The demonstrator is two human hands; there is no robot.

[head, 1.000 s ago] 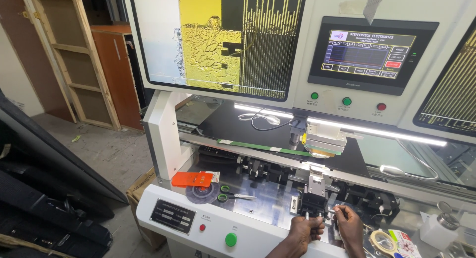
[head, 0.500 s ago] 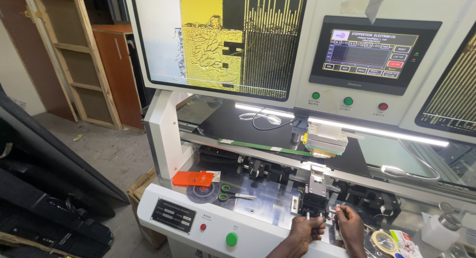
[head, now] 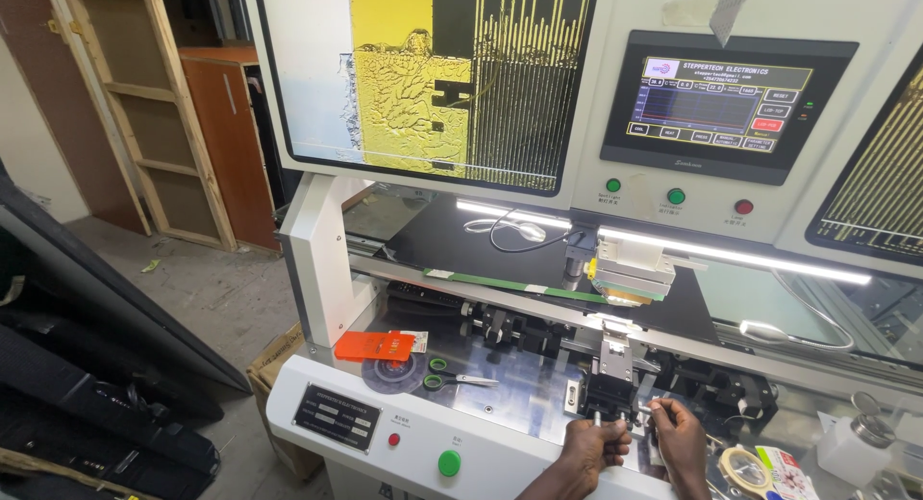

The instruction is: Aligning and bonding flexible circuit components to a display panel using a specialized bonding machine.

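Nothing moved since earlier; both hands stay at the small metal knobs (head: 608,418) under the black clamp block (head: 615,389). Left hand (head: 594,446) fingers pinch one knob, right hand (head: 679,435) fingers pinch another. Green-handled scissors (head: 452,375) lie well left.

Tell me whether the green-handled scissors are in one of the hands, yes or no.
No: the scissors lie on the metal deck beside the orange card, well apart from the left hand and right hand.

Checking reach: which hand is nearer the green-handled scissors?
Left. The left hand is at the small knobs just right of the scissors; the right hand sits farther right, beyond the left.
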